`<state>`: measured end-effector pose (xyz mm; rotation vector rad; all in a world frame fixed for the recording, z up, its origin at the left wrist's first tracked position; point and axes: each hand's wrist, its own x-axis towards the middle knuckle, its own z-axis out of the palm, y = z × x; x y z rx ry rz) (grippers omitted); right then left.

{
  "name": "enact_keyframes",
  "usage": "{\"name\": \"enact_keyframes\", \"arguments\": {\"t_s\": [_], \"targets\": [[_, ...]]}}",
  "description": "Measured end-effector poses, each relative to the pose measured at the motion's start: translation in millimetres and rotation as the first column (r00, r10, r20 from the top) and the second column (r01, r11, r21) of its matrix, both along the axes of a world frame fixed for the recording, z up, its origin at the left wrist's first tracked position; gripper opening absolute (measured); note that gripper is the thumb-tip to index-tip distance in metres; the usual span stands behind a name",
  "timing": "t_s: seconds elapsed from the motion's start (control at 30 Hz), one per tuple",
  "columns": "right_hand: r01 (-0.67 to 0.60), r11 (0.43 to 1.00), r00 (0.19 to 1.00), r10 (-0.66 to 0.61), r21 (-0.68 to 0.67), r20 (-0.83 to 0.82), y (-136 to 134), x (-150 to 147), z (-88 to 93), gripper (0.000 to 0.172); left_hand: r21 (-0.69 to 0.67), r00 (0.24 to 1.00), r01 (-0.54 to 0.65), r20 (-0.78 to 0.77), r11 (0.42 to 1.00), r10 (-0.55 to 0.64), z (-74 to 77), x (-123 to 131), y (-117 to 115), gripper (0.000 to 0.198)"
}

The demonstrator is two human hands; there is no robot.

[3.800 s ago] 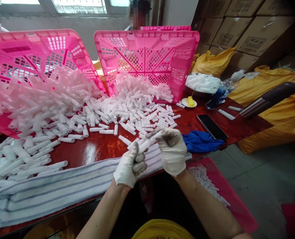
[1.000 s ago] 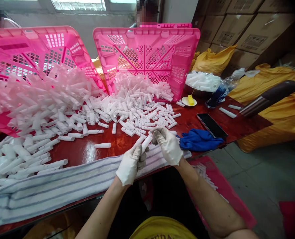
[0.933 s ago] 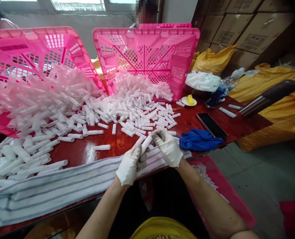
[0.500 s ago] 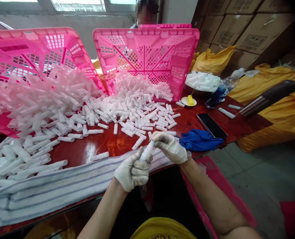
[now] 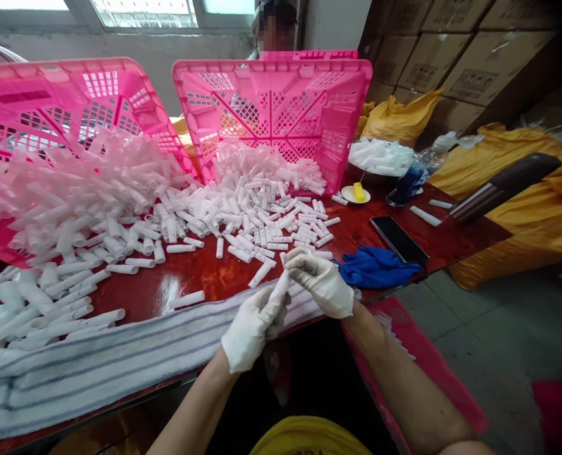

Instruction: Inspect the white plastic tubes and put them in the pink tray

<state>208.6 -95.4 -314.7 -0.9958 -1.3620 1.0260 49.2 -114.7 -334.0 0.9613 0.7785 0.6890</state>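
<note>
My left hand [image 5: 255, 325], in a soiled white glove, is closed round a white plastic tube [image 5: 281, 284] above the table's front edge. The tube tilts up toward the right. My right hand [image 5: 319, 282], gloved too, pinches at the tube's upper end with thumb and fingers; whether a small part sits between them is hidden. Below both hands lies a striped towel [image 5: 133, 354]. Beyond them spreads a heap of short white tubes [image 5: 256, 215], several with dark marks. Longer white tubes [image 5: 38, 303] lie piled at the left.
Two pink crates [image 5: 271, 76] [image 5: 72, 69] are tipped toward me, spilling tubes. To the right are a blue cloth [image 5: 380, 266], a phone [image 5: 398, 240], a small plate [image 5: 348, 194] with a yellow block, a bottle [image 5: 406, 183] and a bowl of tubes [image 5: 380, 157]. A person sits behind the crates.
My left hand has turned, so its back now faces up and its fingers are more hidden. The right hand stays at the tube's upper end. The view has shifted slightly.
</note>
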Motion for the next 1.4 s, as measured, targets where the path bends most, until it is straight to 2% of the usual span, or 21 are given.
{"name": "enact_keyframes", "arguments": {"t_s": [0.1,0.23,0.3,0.37,0.43,0.5,0.53,0.6,0.67,0.7,0.77,0.83,0.9,0.97,1.03,1.07,1.13,1.2,1.27,1.33,1.4], "targets": [[-0.082,0.996,0.996,0.082,0.035,0.020,-6.3,4.0,3.2,0.020,-0.234,0.922,0.265,0.347,0.935,-0.174,5.3,-8.0,-0.4,0.032],[-0.142,0.990,0.989,0.142,0.013,0.030,-11.8,6.0,2.5,0.022,-0.318,0.860,0.396,0.457,0.862,-0.227,11.0,-12.2,2.9,0.038],[-0.132,0.991,0.990,0.133,-0.022,0.044,-12.2,3.8,0.7,0.025,-0.230,0.923,0.322,0.291,0.918,-0.251,11.9,-5.0,3.0,0.041],[-0.122,0.990,0.989,0.127,-0.075,0.070,-13.8,2.3,-2.3,0.027,0.029,0.992,0.105,-0.068,0.994,-0.103,9.7,7.8,0.7,0.038],[-0.053,0.988,0.990,0.072,-0.147,0.122,-20.2,8.0,-5.6,0.028,0.392,0.916,0.032,-0.380,0.919,0.130,4.1,19.3,-3.1,0.031],[0.140,0.971,0.962,-0.088,-0.191,0.260,-33.5,27.4,-6.5,0.028,0.596,0.822,0.196,-0.533,0.779,0.201,-2.5,19.6,-5.4,0.037],[0.265,0.942,0.907,-0.170,-0.208,0.385,-42.2,42.5,-5.3,0.026,0.628,0.792,0.275,-0.577,0.728,0.200,-5.0,13.1,-4.9,0.041],[0.496,0.831,0.694,-0.207,-0.250,0.689,-59.6,77.2,-0.3,0.022,0.643,0.720,0.337,-0.647,0.688,0.252,-6.9,-14.0,1.4,0.044],[0.646,0.713,0.456,-0.074,-0.272,0.887,-69.6,103.7,4.7,0.022,0.653,0.521,0.323,-0.727,0.685,0.447,-4.6,-53.5,14.8,0.038],[0.676,0.693,0.384,-0.042,-0.250,0.922,-69.2,108.6,5.4,0.023,0.623,0.342,0.364,-0.780,0.692,0.523,-2.8,-73.9,23.4,0.039],[0.645,0.744,0.381,-0.113,-0.176,0.918,-55.3,97.3,0.7,0.027,0.483,0.011,0.405,-0.851,0.776,0.524,-0.2,-108.0,41.9,0.042],[0.535,0.835,0.484,-0.179,-0.127,0.856,-26.7,64.2,-11.0,0.030,0.333,-0.099,0.387,-0.912,0.860,0.397,-0.7,-127.6,57.4,0.044],[0.447,0.884,0.482,-0.112,-0.134,0.869,6.8,25.9,-25.0,0.038,0.276,-0.062,0.353,-0.947,0.894,0.316,-3.6,-132.9,66.2,0.043],[0.417,0.899,0.399,-0.048,-0.135,0.916,33.6,-1.6,-36.5,0.037,0.364,0.030,0.271,-0.928,0.891,0.370,-6.6,-128.9,67.9,0.041],[0.441,0.889,0.356,-0.046,-0.125,0.933,46.9,-12.2,-43.3,0.031,0.509,0.198,0.103,-0.852,0.854,0.484,-7.6,-119.6,64.4,0.038],[0.460,0.881,0.380,-0.084,-0.110,0.921,48.2,-12.5,-45.0,0.029,0.543,0.332,-0.018,-0.789,0.840,0.517,-7.2,-113.5,61.6,0.037],[0.476,0.874,0.553,-0.209,-0.100,0.807,42.7,-9.0,-45.2,0.028,0.442,0.640,-0.275,-0.579,0.854,0.505,-4.6,-98.6,54.8,0.041],[0.410,0.894,0.814,-0.269,-0.180,0.515,31.4,-7.9,-42.0,0.024,0.168,0.845,-0.426,-0.278,0.889,0.457,-0.4,-80.5,47.3,0.048],[0.256,0.924,0.965,-0.228,-0.284,0.128,20.7,-12.8,-37.1,0.027,-0.077,0.897,-0.442,-0.029,0.894,0.441,4.2,-61.0,39.5,0.050],[0.129,0.935,0.976,-0.179,-0.329,-0.127,14.5,-20.5,-32.1,0.032,-0.214,0.893,-0.402,0.125,0.891,0.433,7.7,-43.0,31.8,0.051],[0.099,0.933,0.965,-0.174,-0.345,-0.194,12.5,-25.8,-28.0,0.033,-0.272,0.876,-0.378,0.205,0.885,0.437,8.4,-28.6,24.9,0.052]]}}
